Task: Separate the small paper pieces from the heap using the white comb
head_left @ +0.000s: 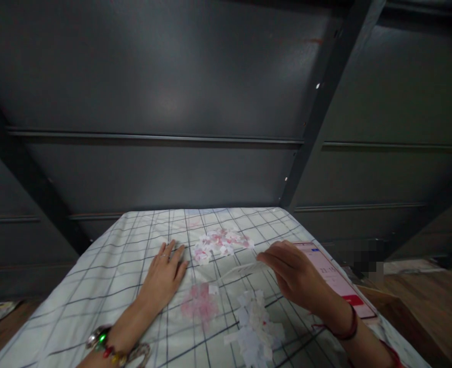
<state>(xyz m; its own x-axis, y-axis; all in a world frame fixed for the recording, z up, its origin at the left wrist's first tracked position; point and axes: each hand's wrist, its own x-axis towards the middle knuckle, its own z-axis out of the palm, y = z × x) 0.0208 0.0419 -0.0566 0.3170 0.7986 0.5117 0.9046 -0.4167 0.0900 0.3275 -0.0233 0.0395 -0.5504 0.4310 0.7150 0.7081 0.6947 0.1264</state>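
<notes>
My left hand (pixel 165 273) lies on the checked tablecloth (pixel 145 230) with its fingers spread and nothing in them. Between the fingers of my right hand (pixel 290 268) is a pair of slim whitish tweezers (pixel 243 270), blurred and pointing left. Near their tip is a small white paper piece (pixel 213 290), at the edge of a pink patch (pixel 199 305); I cannot tell whether they touch. Beyond the hands lies a spread of white and pink paper scraps (pixel 221 243). Closer to me is a heap of white paper scraps (pixel 254 329).
A phone with a pink screen (pixel 335 278) lies at the table's right side, partly behind my right hand and forearm. Dark grey metal panels (pixel 164 174) rise behind the table's far edge. To the right, below the table, a brown box (pixel 398 312) stands above the wooden floor (pixel 432 291).
</notes>
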